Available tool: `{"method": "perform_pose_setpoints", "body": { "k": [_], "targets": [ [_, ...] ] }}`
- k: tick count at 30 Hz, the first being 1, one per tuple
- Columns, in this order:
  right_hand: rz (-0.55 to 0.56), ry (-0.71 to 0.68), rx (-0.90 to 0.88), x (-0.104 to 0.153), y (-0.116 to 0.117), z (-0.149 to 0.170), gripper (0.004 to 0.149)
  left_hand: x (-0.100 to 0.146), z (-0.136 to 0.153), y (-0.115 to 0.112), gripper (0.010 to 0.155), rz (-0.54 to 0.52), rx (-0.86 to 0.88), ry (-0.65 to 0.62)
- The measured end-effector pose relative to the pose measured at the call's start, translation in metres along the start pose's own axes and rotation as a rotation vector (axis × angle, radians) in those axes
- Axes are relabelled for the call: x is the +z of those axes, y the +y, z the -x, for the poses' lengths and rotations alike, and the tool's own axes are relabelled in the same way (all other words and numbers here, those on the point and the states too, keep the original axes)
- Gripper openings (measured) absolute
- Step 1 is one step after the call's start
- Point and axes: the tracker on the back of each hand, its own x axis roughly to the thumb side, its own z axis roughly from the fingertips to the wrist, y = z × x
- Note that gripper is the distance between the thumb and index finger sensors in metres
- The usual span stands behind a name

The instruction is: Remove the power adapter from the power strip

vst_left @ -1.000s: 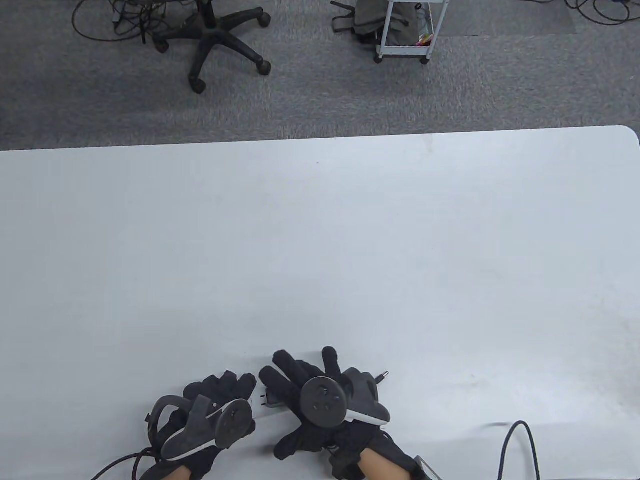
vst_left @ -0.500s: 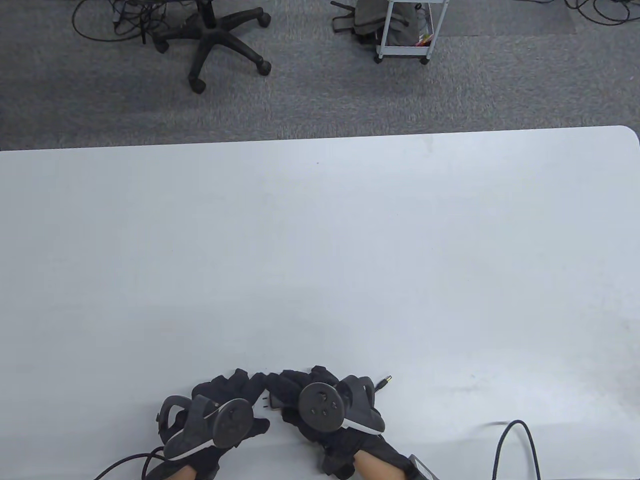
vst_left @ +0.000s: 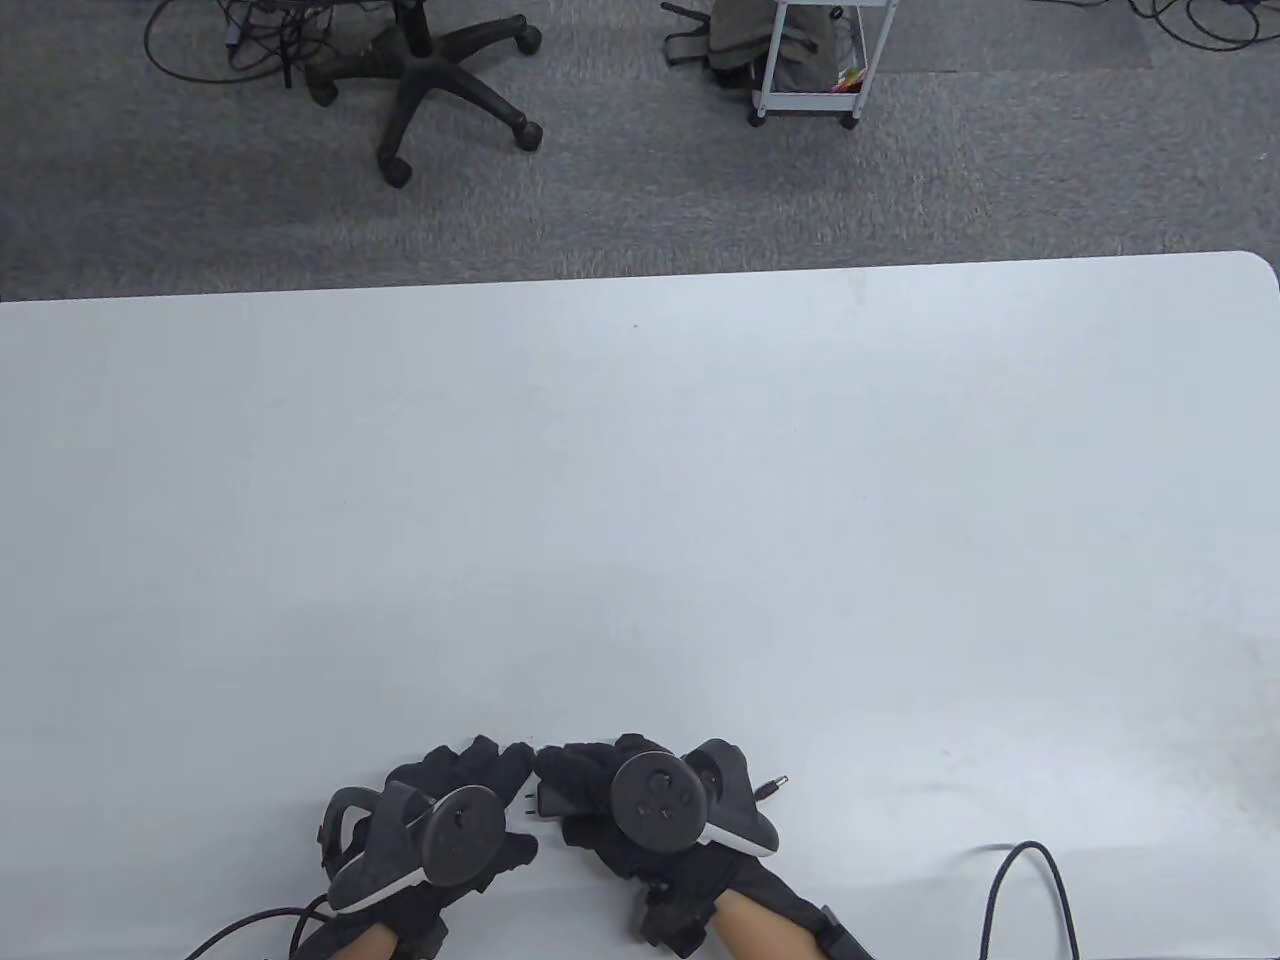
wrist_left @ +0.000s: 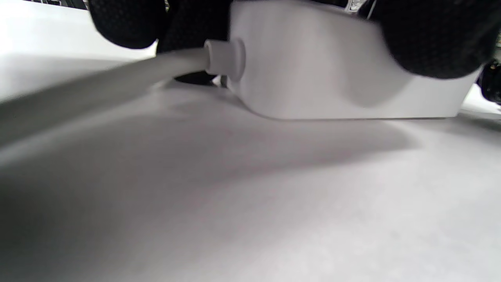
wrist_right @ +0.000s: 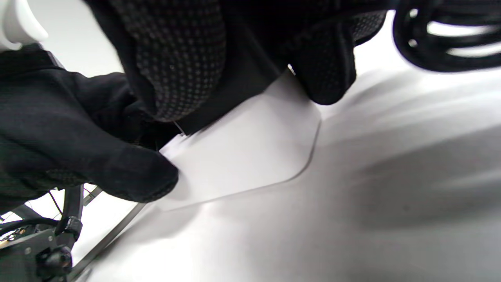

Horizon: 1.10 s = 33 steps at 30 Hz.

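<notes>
Table view: at the lower centre of the frame we see the left hand (vst_left: 440,800) and right hand (vst_left: 620,800) side by side on the white worktop (vst_left: 640,500). The black power adapter (vst_left: 545,797), prongs pointing left, shows between them, wrapped by the right hand's curled grip; its barrel plug (vst_left: 772,788) juts out at right.

Left wrist view: the fingertips (wrist_left: 430,39) press on the white power strip (wrist_left: 332,74), its cord (wrist_left: 98,84) running toward the left edge.

Right wrist view: gloved fingers (wrist_right: 176,62) curl over the strip's flat white face (wrist_right: 250,152); the adapter itself is hidden here.
</notes>
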Motion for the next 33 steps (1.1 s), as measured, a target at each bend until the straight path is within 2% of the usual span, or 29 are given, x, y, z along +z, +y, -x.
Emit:
{"method": "perform_pose_setpoints", "body": {
  "k": [14, 16, 17, 19, 22, 26, 29, 33],
  "targets": [
    [0.029, -0.021, -0.021, 0.002, -0.005, -0.001, 0.058, -0.002, -0.002, 0.000, 0.081, 0.016, 0.010, -0.001],
    [0.105, -0.054, -0.088, 0.007, -0.021, -0.002, 0.057, -0.002, -0.003, 0.000, 0.081, 0.016, 0.009, 0.002],
    [0.173, -0.071, -0.186, 0.014, -0.038, -0.005, 0.057, -0.003, -0.002, 0.000, 0.081, 0.016, 0.010, 0.002],
    [0.281, -0.083, -0.227, 0.025, -0.060, -0.004, 0.058, -0.003, -0.002, 0.000, 0.081, 0.022, 0.023, -0.002],
    [0.336, -0.056, -0.230, 0.033, -0.069, 0.007, 0.058, -0.002, -0.003, 0.000, 0.081, 0.019, 0.003, -0.003],
    [0.342, -0.019, -0.267, 0.033, -0.067, 0.016, 0.060, -0.002, -0.002, 0.000, 0.082, 0.022, 0.002, -0.009],
    [0.327, 0.020, -0.220, 0.028, -0.060, 0.021, 0.062, -0.002, -0.001, 0.000, 0.082, 0.022, 0.002, -0.013],
    [0.256, 0.083, -0.189, 0.019, -0.049, 0.029, 0.062, -0.002, -0.001, 0.000, 0.082, 0.022, 0.000, -0.015]
  ]
}}
